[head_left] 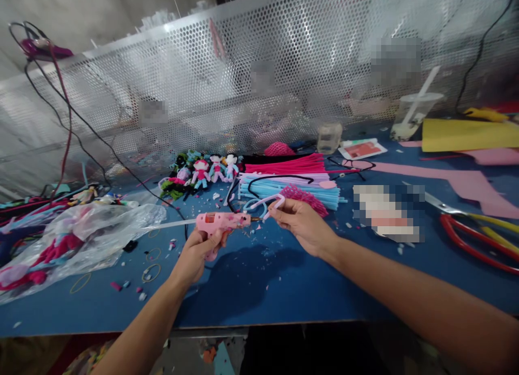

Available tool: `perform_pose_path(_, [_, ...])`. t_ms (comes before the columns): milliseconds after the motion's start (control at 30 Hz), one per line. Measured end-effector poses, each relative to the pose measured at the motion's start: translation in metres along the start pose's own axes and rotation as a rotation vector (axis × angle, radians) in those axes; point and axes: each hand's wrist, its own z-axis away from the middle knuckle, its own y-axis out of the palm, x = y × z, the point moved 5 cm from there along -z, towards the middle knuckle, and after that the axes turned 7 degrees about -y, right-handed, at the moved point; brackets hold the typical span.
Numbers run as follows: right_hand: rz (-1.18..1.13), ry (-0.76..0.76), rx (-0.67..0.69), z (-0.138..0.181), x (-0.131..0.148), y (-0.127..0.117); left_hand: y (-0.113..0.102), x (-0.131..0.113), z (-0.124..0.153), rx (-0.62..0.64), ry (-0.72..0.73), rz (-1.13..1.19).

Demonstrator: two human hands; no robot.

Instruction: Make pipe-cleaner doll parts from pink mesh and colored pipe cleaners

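My left hand [201,250] is closed around the handle of a pink glue gun [221,222], and a long glue stick [174,224] sticks out of its back end. The gun's nozzle points right. Between the thumb and fingers of my right hand [298,223] is a bent lilac pipe cleaner [279,202], its lower end close to the nozzle; whether they touch I cannot tell. Behind my hands lie bundles of light blue pipe cleaners [330,196] and magenta pipe cleaners [284,164]. Several small pipe-cleaner dolls [217,168] sit left of the bundles.
A plastic bag [81,223] with pipe-cleaner pieces lies left. Large red-and-yellow scissors [458,229] lie right, below pink sheet material [466,183]. Glasses [359,165] and a plastic cup [413,112] are farther back. A perforated metal panel [194,88] borders the blue table [243,294]; cables [97,142] hang left.
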Motion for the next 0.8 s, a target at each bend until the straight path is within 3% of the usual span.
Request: perform_pose_path(800, [-0.078,0.061,-0.013,0.0031,-0.0017,0.0034,-0.0029,0.0029,0.0004,-0.009,0.021,0.017])
